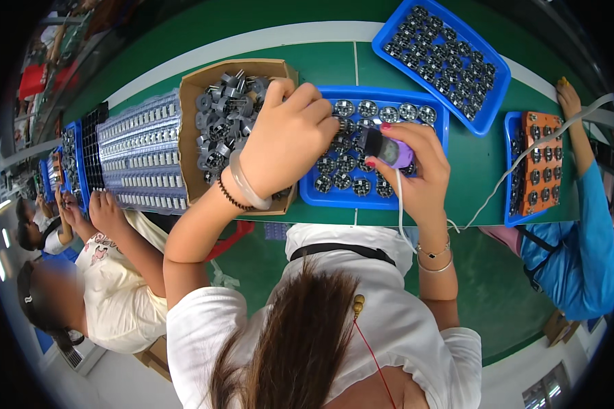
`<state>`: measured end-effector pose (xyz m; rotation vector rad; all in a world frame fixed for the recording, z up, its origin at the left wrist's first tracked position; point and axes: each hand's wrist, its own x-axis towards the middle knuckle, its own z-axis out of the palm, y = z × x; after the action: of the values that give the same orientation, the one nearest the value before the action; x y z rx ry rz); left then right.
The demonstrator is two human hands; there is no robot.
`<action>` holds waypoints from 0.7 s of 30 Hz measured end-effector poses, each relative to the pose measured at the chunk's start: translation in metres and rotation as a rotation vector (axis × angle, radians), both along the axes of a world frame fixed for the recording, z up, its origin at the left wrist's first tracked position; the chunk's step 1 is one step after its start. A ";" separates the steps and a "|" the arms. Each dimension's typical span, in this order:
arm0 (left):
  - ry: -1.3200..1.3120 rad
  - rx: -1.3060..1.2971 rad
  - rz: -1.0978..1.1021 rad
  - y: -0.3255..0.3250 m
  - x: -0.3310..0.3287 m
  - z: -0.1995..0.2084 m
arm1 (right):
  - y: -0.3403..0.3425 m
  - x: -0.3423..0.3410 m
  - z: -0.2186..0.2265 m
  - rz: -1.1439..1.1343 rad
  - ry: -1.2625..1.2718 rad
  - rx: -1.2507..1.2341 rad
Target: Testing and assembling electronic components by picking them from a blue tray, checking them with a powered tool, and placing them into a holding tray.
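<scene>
My right hand (419, 163) grips a small purple and black corded device (397, 151), its dark end turned left, over a blue tray (443, 140). A white cord (399, 204) hangs from it. Rows of round black parts with silver-white tops (342, 178) lie in this tray. My left hand (286, 136) is closed, fingers curled down at the tray's left side; whatever they hold is hidden behind the knuckles. Below that wrist stands a cardboard box (184, 143) heaped with grey cylindrical parts with metal pins (218, 116).
A second blue tray (488, 123) of round parts lies tilted at the far right. Farther right, an orange fixture (542, 163) sits on another tray near a co-worker's arm (583, 143). Clear plastic trays of white parts (143, 150) lie left, beside another person's hands (102, 211).
</scene>
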<state>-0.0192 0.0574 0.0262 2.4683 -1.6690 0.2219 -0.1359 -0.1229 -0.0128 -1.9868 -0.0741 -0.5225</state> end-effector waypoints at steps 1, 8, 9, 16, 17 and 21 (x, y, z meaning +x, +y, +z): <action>0.020 -0.043 -0.019 -0.002 -0.004 0.006 | 0.002 0.001 0.000 0.006 -0.014 -0.025; 0.103 -0.209 -0.048 -0.004 -0.015 0.014 | 0.002 0.000 -0.002 -0.004 -0.048 0.014; 0.135 -0.219 -0.032 -0.004 -0.015 0.015 | 0.003 -0.001 -0.002 -0.004 -0.047 0.014; 0.126 -0.130 -0.015 0.005 -0.008 0.008 | 0.003 -0.006 -0.006 -0.069 -0.065 0.051; 0.111 -0.083 0.010 0.007 -0.006 0.006 | 0.003 -0.007 -0.007 -0.144 -0.072 0.081; 0.045 0.004 0.051 0.009 -0.003 -0.015 | -0.007 -0.009 -0.008 -0.200 -0.098 0.276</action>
<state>-0.0222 0.0661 0.0117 2.5015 -1.5916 0.1678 -0.1448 -0.1300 -0.0206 -1.7068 0.1313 -0.7188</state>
